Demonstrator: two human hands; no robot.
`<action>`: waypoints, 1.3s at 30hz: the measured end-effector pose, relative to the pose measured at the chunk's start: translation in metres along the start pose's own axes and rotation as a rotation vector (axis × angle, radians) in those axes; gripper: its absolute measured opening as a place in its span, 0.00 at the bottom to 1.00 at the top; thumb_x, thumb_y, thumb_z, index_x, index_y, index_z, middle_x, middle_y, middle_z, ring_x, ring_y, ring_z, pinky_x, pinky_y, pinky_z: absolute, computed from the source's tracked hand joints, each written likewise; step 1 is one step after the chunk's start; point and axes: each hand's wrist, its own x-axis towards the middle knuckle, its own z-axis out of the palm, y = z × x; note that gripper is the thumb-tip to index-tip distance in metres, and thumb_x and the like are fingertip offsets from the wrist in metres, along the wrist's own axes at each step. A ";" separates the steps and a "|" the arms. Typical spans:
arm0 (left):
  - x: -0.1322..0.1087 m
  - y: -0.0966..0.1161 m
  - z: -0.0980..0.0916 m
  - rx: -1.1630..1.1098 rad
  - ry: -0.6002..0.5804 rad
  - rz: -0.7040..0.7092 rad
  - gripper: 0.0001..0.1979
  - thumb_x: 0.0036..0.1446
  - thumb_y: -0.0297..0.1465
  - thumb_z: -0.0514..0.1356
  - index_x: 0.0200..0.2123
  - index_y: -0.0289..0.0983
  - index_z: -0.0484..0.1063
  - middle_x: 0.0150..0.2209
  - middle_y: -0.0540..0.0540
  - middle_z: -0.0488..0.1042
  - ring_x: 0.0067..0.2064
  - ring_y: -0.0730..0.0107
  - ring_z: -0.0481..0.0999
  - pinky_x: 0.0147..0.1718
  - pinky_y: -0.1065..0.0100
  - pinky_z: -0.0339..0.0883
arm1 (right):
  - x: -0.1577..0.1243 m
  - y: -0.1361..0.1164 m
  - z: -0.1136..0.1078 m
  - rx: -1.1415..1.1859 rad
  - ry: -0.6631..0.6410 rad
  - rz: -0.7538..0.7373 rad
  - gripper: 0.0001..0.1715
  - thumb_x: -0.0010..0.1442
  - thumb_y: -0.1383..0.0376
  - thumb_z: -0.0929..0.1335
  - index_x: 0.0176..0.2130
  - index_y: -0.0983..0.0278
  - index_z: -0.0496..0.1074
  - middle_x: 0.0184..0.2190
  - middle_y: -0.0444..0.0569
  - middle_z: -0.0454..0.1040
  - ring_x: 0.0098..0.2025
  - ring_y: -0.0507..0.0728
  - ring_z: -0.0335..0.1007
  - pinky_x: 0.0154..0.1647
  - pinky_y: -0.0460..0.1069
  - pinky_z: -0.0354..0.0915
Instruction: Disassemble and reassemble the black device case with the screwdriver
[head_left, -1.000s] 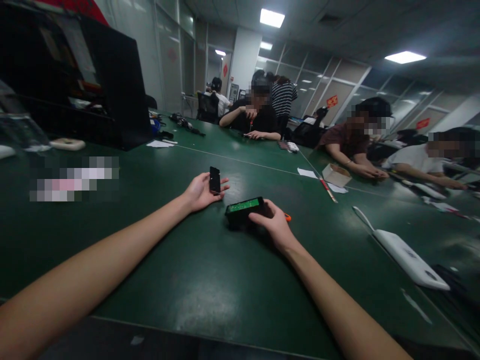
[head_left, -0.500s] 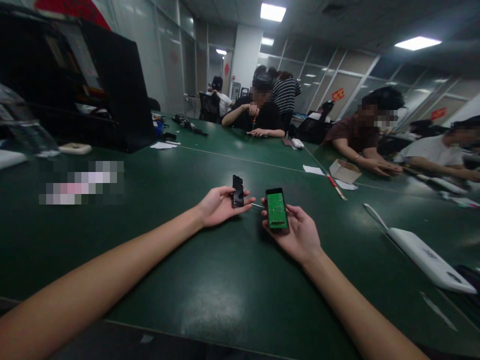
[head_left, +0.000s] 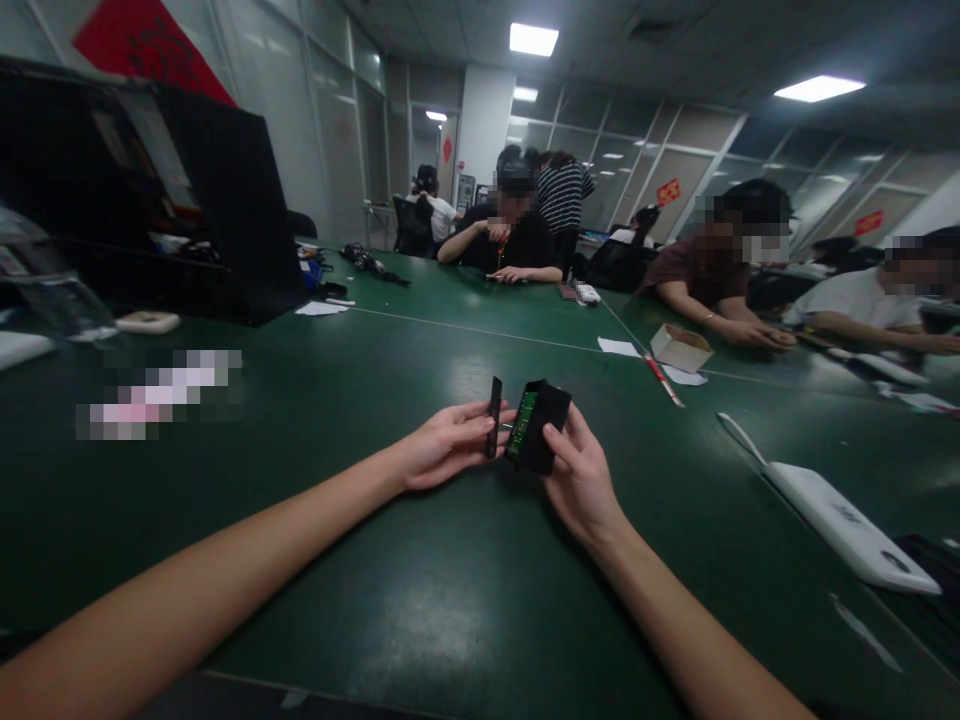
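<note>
Between the thumb and fingers of my left hand (head_left: pixel 454 440) is a thin black cover (head_left: pixel 494 418), held on edge. My right hand (head_left: pixel 583 465) grips a black plastic case (head_left: pixel 547 430), thumb on its near face. A green circuit board (head_left: pixel 524 422) sits inside the case, and its open side is turned left toward the cover. The two black parts are close together but apart. A short thin pale rod or wire shows in the narrow gap between them; what it belongs to is hidden. Both hands are above the green table (head_left: pixel 420 590).
A white power bank (head_left: pixel 847 520) with a strap lies to the right. Further back are a small cardboard box (head_left: pixel 681 347) and a red stick (head_left: pixel 664 380). A large black box (head_left: pixel 225 200) and a clear bottle (head_left: pixel 56 275) stand left. Several people sit around the table.
My right hand has rolled the case so the circuit board faces left. My left hand has turned the cover on edge and moved it right, closer to the case.
</note>
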 end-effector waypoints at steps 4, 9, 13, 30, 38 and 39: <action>0.001 -0.009 0.005 0.012 0.011 0.039 0.22 0.55 0.26 0.66 0.54 0.34 0.72 0.59 0.36 0.70 0.47 0.64 0.77 0.46 0.63 0.70 | -0.002 0.007 0.001 -0.033 0.000 -0.043 0.37 0.53 0.66 0.75 0.60 0.56 0.65 0.63 0.48 0.66 0.66 0.63 0.58 0.68 0.62 0.54; 0.002 -0.016 0.005 0.061 0.033 0.049 0.26 0.53 0.27 0.68 0.56 0.35 0.70 0.59 0.35 0.70 0.49 0.62 0.76 0.44 0.65 0.70 | -0.002 0.017 -0.005 -0.140 -0.005 -0.120 0.41 0.55 0.64 0.75 0.64 0.57 0.60 0.62 0.50 0.68 0.65 0.63 0.61 0.68 0.62 0.53; 0.002 -0.018 0.006 0.090 0.048 0.064 0.27 0.53 0.28 0.69 0.56 0.36 0.70 0.59 0.35 0.71 0.51 0.61 0.76 0.44 0.66 0.70 | -0.001 0.021 -0.010 -0.194 -0.018 -0.158 0.42 0.56 0.63 0.74 0.65 0.57 0.58 0.63 0.50 0.67 0.65 0.62 0.62 0.68 0.61 0.54; 0.000 -0.020 0.011 0.174 0.123 0.105 0.27 0.49 0.32 0.71 0.52 0.36 0.73 0.56 0.37 0.72 0.44 0.66 0.78 0.39 0.70 0.70 | -0.006 0.021 -0.006 -0.171 0.067 -0.114 0.39 0.58 0.62 0.73 0.64 0.54 0.60 0.62 0.49 0.67 0.64 0.60 0.62 0.66 0.59 0.57; -0.004 -0.019 0.018 0.126 0.116 0.110 0.27 0.48 0.31 0.72 0.51 0.36 0.73 0.56 0.37 0.72 0.42 0.68 0.78 0.36 0.71 0.71 | -0.009 0.018 0.000 -0.253 0.061 -0.216 0.38 0.58 0.61 0.73 0.64 0.55 0.60 0.62 0.49 0.67 0.64 0.59 0.63 0.67 0.57 0.54; -0.004 -0.019 0.019 0.127 0.117 0.114 0.27 0.47 0.31 0.72 0.52 0.36 0.73 0.55 0.37 0.73 0.41 0.69 0.78 0.36 0.71 0.70 | -0.010 0.017 0.001 -0.266 0.061 -0.230 0.38 0.58 0.61 0.73 0.64 0.55 0.60 0.63 0.49 0.67 0.64 0.59 0.62 0.68 0.57 0.53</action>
